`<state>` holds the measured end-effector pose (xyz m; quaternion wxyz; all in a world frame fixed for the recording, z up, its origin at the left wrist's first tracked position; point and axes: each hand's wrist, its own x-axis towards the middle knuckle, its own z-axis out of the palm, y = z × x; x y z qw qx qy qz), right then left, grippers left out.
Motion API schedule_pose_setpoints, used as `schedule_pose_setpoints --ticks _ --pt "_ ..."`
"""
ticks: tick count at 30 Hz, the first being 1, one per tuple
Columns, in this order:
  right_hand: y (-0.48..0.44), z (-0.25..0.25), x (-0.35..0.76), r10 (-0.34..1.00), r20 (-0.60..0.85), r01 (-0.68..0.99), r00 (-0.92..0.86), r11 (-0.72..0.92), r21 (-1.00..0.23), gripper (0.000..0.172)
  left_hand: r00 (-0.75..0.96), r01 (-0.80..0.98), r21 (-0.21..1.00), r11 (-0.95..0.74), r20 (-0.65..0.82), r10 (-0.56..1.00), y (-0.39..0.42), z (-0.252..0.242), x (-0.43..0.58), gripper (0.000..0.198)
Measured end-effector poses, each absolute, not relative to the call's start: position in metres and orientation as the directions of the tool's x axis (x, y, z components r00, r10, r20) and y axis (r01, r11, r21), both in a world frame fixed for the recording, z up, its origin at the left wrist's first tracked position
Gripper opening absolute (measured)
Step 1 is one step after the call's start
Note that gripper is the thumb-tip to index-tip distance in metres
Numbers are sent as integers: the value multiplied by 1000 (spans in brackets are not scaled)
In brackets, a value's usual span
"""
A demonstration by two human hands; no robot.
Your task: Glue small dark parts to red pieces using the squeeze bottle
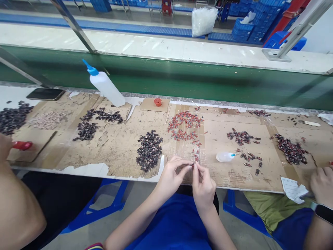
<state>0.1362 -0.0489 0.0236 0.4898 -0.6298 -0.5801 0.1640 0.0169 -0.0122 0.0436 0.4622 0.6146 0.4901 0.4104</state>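
Note:
My left hand (172, 175) and my right hand (202, 184) meet at the near edge of the cardboard-covered bench (117, 146). Both pinch one tiny dark-and-red part (193, 165) between fingertips. Just beyond them lies a scatter of small red parts (185, 126). A heap of dark parts (149, 150) sits to the left of my left hand. A small clear bottle with a blue tip (225, 157) lies on its side to the right of my right hand.
A large white squeeze bottle with a blue nozzle (105, 85) leans at the back left. More dark piles (90, 125) and mixed piles (290, 150) lie around. A co-worker's arm (15, 208) is at left, another person's hand with a watch (321, 189) at right. A green conveyor (182, 78) runs behind.

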Motion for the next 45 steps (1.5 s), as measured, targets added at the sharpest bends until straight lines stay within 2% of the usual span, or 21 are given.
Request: schedule_pose_setpoints --ticks 5,11,19,25,27,29,31,34,36,38,40,42,45 --pt "-51 20 134 883 388 611 264 158 -776 25 169 215 976 -36 -1 986 -11 38 17 15" --pt "-48 22 134 860 449 647 241 203 -735 18 160 228 973 21 -59 985 -10 36 19 16" --pt "-45 26 147 931 267 505 250 111 -856 18 187 310 950 -49 -11 982 -10 36 20 15" --pt "-51 29 165 904 331 541 270 142 -829 17 330 285 952 -114 15 944 -9 35 33 17" --pt "-54 26 174 899 326 550 291 122 -826 16 352 274 947 -165 60 934 -5 31 35 25" --pt "-57 21 184 886 304 544 349 72 -836 15 316 329 910 -252 145 938 4 29 30 35" --pt "-56 15 196 842 279 520 462 -2 -854 17 208 467 831 -304 230 951 16 29 16 29" --pt "-48 12 215 681 294 467 671 -79 -881 29 -6 712 672 -206 299 954 35 28 -14 16" --pt "-39 12 226 618 321 447 718 -56 -893 47 -76 822 558 -113 305 949 44 23 -32 14" --pt "-31 12 234 654 350 476 670 -16 -880 73 -72 870 486 -83 291 954 50 17 -44 11" --pt "-25 9 238 738 379 547 559 15 -837 87 -45 888 451 -88 277 960 55 10 -50 16" --pt "-21 6 238 808 400 651 432 28 -759 83 -24 897 430 -101 277 961 58 5 -52 22" --pt "-18 0 236 852 428 772 302 44 -634 61 20 886 437 -152 291 956 59 7 -49 24"
